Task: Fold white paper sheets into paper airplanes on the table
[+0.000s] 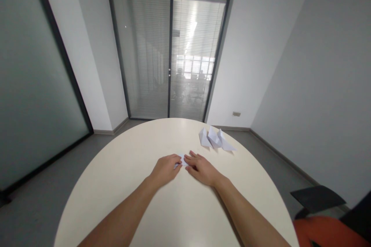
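A small piece of folded white paper (182, 159) lies on the table between my two hands, mostly covered by fingers. My left hand (166, 168) pinches its left side, with thumb and fingers closed on it. My right hand (201, 168) lies over the paper's right part, fingers stretched out and pressing down, thumb a little apart. Beyond my right hand stand three folded white paper shapes (213, 139) with pointed tips, side by side and touching or overlapping.
The round cream table (121, 173) fills the foreground. An orange chair with a black armrest (318, 198) is at the lower right, close to the table's edge. Glass doors with blinds (145, 58) stand behind the table, and a frosted panel (31, 65) is on the left.
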`<control>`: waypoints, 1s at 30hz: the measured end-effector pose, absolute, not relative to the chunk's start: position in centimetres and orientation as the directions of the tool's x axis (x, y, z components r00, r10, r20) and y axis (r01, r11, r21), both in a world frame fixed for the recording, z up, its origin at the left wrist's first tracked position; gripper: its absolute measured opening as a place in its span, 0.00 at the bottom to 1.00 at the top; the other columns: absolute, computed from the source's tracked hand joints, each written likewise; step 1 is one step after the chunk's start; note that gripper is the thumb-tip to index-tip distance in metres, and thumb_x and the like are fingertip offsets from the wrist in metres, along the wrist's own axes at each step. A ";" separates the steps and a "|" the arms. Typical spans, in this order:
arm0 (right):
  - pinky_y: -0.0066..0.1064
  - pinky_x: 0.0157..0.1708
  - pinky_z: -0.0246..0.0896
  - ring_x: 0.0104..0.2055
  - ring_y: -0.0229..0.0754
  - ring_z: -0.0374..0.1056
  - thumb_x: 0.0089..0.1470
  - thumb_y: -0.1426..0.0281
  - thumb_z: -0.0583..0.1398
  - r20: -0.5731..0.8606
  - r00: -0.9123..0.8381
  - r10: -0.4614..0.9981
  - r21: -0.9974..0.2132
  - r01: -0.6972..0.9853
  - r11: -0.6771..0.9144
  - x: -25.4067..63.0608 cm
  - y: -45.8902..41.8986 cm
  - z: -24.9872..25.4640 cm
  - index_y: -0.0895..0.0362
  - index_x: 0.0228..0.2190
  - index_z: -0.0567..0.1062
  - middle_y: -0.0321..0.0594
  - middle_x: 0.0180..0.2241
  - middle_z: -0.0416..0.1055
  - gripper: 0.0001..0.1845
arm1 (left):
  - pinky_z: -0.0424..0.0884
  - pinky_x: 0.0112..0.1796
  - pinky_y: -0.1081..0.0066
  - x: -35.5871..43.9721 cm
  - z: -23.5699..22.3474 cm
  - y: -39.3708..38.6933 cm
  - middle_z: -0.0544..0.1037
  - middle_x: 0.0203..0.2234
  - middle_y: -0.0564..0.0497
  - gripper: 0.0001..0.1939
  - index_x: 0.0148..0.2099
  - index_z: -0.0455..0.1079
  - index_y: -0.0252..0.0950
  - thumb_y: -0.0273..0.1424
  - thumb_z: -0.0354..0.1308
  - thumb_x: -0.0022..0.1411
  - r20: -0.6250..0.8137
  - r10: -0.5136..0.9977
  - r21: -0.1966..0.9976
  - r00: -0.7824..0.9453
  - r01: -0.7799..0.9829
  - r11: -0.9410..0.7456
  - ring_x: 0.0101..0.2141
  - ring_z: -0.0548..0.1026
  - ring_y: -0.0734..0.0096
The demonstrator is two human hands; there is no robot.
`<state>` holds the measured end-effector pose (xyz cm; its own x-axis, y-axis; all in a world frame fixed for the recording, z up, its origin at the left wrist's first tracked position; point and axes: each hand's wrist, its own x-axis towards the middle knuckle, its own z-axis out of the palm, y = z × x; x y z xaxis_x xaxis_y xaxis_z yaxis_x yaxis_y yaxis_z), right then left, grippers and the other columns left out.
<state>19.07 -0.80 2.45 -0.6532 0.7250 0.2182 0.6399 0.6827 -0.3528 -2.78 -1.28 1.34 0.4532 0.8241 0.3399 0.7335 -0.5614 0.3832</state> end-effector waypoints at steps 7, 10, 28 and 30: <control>0.39 0.58 0.60 0.56 0.46 0.69 0.63 0.69 0.56 0.332 -0.657 0.677 -0.327 0.593 0.736 18.8 -0.7 2.8 0.50 0.49 0.78 0.39 0.50 0.77 0.16 | 0.69 0.43 0.69 -2.7 1.4 -1.2 0.81 0.41 0.49 0.13 0.45 0.75 0.40 0.33 0.49 0.70 0.332 0.819 0.353 0.469 0.743 -0.569 0.42 0.78 0.64; 0.35 0.51 0.64 0.49 0.43 0.73 0.63 0.68 0.56 0.342 -0.617 0.709 -0.331 0.627 0.705 18.9 -0.7 2.6 0.50 0.46 0.80 0.39 0.46 0.79 0.15 | 0.69 0.43 0.69 -2.6 1.2 -1.0 0.81 0.42 0.49 0.13 0.47 0.75 0.40 0.33 0.49 0.70 0.328 0.816 0.346 0.477 0.742 -0.573 0.42 0.78 0.64; 0.31 0.45 0.63 0.44 0.42 0.72 0.64 0.70 0.54 0.398 -0.572 0.718 -0.249 0.686 0.684 18.6 -1.2 3.6 0.53 0.43 0.77 0.40 0.41 0.78 0.11 | 0.69 0.43 0.71 -2.5 2.4 -1.5 0.81 0.41 0.52 0.10 0.46 0.73 0.41 0.32 0.50 0.71 0.339 0.820 0.338 0.461 0.754 -0.563 0.42 0.78 0.66; 0.32 0.46 0.63 0.45 0.42 0.72 0.62 0.71 0.56 0.406 -0.566 0.718 -0.246 0.689 0.682 18.7 -1.1 3.5 0.53 0.43 0.77 0.39 0.42 0.78 0.11 | 0.69 0.41 0.71 -2.6 2.5 -1.5 0.82 0.40 0.52 0.11 0.47 0.72 0.41 0.33 0.48 0.72 0.323 0.837 0.325 0.441 0.780 -0.536 0.40 0.79 0.65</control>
<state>18.70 -1.11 3.45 -0.5659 0.7177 0.4059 0.6888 0.6821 -0.2458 -2.56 -1.50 2.46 0.4405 0.8375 0.3234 0.7795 -0.5355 0.3249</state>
